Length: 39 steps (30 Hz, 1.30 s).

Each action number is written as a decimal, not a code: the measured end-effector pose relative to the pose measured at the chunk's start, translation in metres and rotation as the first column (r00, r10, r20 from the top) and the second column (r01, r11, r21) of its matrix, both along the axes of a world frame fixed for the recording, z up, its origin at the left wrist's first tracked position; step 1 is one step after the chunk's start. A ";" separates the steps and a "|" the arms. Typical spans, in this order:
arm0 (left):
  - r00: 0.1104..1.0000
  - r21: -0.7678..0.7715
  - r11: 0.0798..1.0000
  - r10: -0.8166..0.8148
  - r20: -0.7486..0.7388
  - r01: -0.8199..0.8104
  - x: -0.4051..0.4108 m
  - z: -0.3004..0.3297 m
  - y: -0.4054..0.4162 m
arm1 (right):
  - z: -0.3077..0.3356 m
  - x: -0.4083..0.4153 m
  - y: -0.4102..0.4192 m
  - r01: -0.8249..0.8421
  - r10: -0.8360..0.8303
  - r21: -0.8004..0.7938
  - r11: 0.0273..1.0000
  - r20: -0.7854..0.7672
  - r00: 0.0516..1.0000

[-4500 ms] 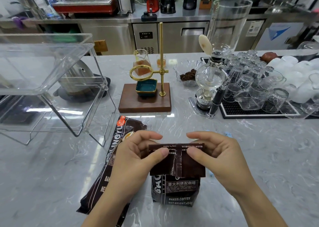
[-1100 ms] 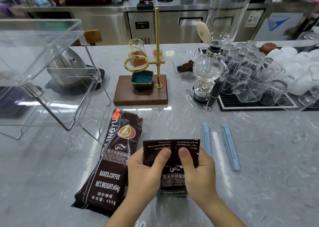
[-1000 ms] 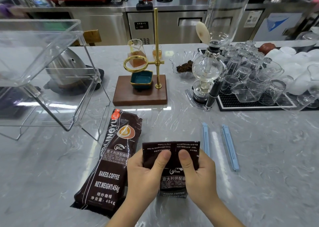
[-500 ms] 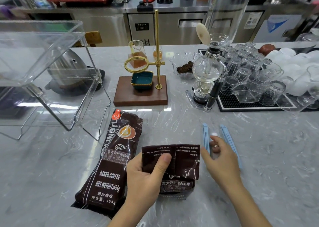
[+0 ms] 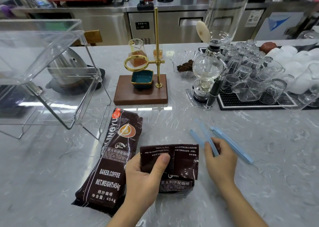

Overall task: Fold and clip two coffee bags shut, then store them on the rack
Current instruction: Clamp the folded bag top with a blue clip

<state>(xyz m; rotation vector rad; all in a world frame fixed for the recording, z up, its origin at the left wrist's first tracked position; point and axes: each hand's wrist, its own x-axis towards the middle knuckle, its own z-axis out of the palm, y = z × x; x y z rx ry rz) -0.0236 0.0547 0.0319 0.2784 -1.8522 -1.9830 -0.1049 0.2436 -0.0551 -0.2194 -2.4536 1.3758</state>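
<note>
A dark brown coffee bag point(image 5: 184, 164) stands near the counter's front edge with its top folded down. My left hand point(image 5: 146, 176) grips it, the thumb pressing the fold flat. My right hand point(image 5: 220, 159) pinches a light blue clip point(image 5: 205, 137), which is sprung open in a V and lifted off the counter just right of the bag. A second blue clip point(image 5: 231, 144) lies on the counter to its right. Another coffee bag point(image 5: 112, 159) lies flat and unfolded to the left. The clear acrylic rack point(image 5: 51, 68) stands at the left.
Behind the bags are a wooden drip stand point(image 5: 141, 92) with a brass pole, a glass siphon brewer point(image 5: 207, 71) and a black mat point(image 5: 255, 102) crowded with upturned glasses. A steel kettle point(image 5: 67, 69) sits behind the rack.
My right hand let go of the fold, reached right and picked up the nearer blue clip, which now stands open. My left hand alone holds the fold down.
</note>
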 end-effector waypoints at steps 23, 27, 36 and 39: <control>1.000 0.027 1.000 -0.015 -0.013 0.015 -0.002 -0.006 -0.001 | 0.037 0.020 0.000 0.116 -0.194 -0.677 0.727 -0.040 0.980; 0.999 0.017 1.000 -0.022 -0.026 0.022 -0.003 -0.006 -0.002 | 0.057 0.016 0.002 0.073 -0.073 -0.943 0.325 0.052 0.996; 0.999 0.032 0.999 -0.033 -0.034 0.035 -0.002 -0.004 -0.003 | 0.087 0.025 -0.015 -0.049 0.296 -0.994 -0.097 -0.076 0.952; 0.999 0.021 1.000 -0.021 -0.030 0.022 -0.003 -0.006 -0.002 | 0.093 0.028 -0.016 -0.078 0.347 -0.987 -0.143 -0.124 0.930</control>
